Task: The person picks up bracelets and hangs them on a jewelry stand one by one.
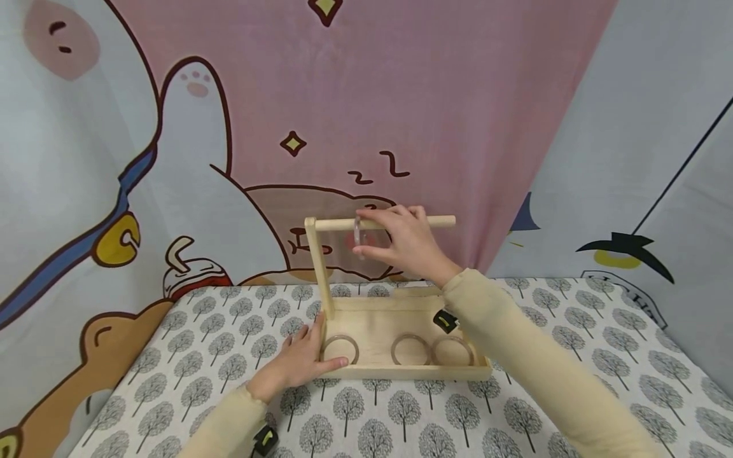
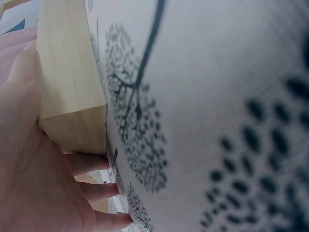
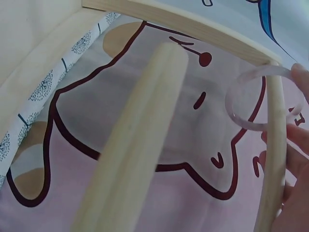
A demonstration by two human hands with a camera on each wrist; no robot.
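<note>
A pale wooden stand has a shallow tray (image 1: 409,372), an upright post (image 1: 319,270) at its left and a horizontal rod (image 1: 338,224) on top. My right hand (image 1: 409,238) pinches a translucent bangle (image 1: 357,234) between thumb and fingers at the rod. In the right wrist view the rod (image 3: 276,145) passes through the bangle (image 3: 231,99). My left hand (image 1: 300,359) grips the tray's front left corner, thumb over the front wall and fingers along the side. From the left wrist, the tray's corner (image 2: 72,128) lies against that hand.
Three more bangles lie in the tray: one at the left (image 1: 356,350), one right of centre (image 1: 394,350) and one beside it (image 1: 471,351). A second wooden rod (image 3: 130,140) crosses the right wrist view. Tree-print cloth (image 1: 321,439) covers the table; a cartoon curtain (image 1: 458,114) hangs behind.
</note>
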